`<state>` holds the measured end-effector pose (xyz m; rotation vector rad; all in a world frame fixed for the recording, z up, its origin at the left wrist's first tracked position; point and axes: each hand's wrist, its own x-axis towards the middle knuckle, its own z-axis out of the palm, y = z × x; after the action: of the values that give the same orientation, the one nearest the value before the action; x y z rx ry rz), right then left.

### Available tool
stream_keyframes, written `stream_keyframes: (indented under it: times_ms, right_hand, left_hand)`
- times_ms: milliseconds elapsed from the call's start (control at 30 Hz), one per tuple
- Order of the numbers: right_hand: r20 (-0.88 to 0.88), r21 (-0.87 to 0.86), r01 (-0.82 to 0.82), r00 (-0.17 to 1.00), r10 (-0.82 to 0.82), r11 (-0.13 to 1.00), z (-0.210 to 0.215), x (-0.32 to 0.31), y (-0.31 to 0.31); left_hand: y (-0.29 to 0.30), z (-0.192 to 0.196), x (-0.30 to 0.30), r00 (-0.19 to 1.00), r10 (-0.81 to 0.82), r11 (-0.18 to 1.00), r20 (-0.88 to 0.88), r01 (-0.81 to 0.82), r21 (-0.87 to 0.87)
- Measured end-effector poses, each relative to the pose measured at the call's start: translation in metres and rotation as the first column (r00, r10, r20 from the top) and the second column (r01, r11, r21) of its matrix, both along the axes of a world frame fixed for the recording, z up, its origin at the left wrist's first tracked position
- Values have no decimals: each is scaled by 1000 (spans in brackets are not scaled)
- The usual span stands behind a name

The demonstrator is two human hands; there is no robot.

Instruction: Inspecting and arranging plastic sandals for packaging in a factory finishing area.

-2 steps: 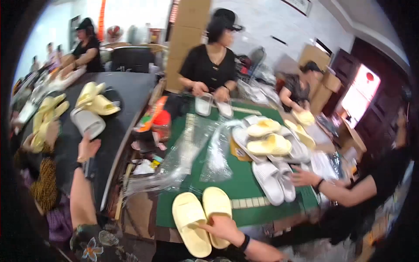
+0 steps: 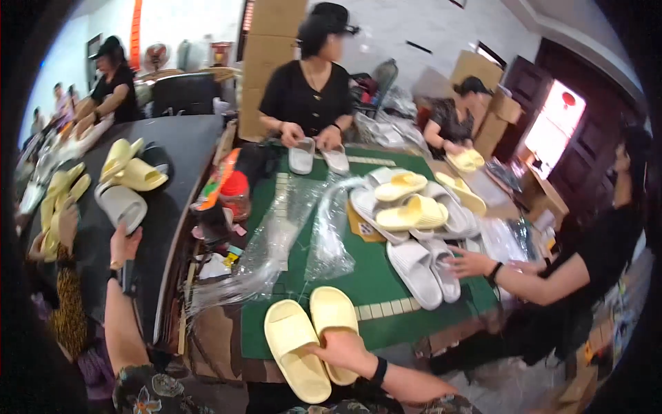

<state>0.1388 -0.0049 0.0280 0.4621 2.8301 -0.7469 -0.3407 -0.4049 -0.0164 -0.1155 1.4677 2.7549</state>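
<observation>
Yellow slippers (image 2: 295,338) extend beyond the gripping right hand (image 2: 343,350); left hand (image 2: 125,247) holds a grey slipper (image 2: 120,205).

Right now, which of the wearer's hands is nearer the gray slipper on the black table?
Left. The left hand touches the gray slipper; the right hand is away at the yellow slippers nearest the wearer.

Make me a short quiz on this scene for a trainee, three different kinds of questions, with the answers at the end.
1. Which of the wearer's hands is on the pale yellow slippers at the near edge of the green mat?
2. True or false: the wearer's left hand is touching a red-lidded jar.
3. What colour slippers lie atop the heaped grey slippers? A: black. B: yellow. C: red.

Key: 1. The right hand. 2. False; it touches a grey slipper. 3. B.
</observation>
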Motion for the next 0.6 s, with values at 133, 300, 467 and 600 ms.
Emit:
stream_keyframes:
  times_ms: [133, 300, 467, 600]
  right_hand:
    - [-26, 69, -7, 1000, 9, 998, -19, -7, 14]
    - [-8, 91, 0, 1000, 1, 996, 4, 3, 29]
    - [-175, 165, 260, 957, -232, 951, 36, 26, 100]
    - [-497, 267, 612, 749, -437, 744, 79, 36, 206]
  left_hand:
    - [19, 6, 1, 998, 49, 992, 48, -54, 117]
    - [8, 20, 58, 999, -45, 998, -27, 46, 52]
    - [-13, 37, 137, 998, 12, 998, -65, -8, 58]
    - [-5, 74, 213, 998, -58, 998, -22, 58, -14]
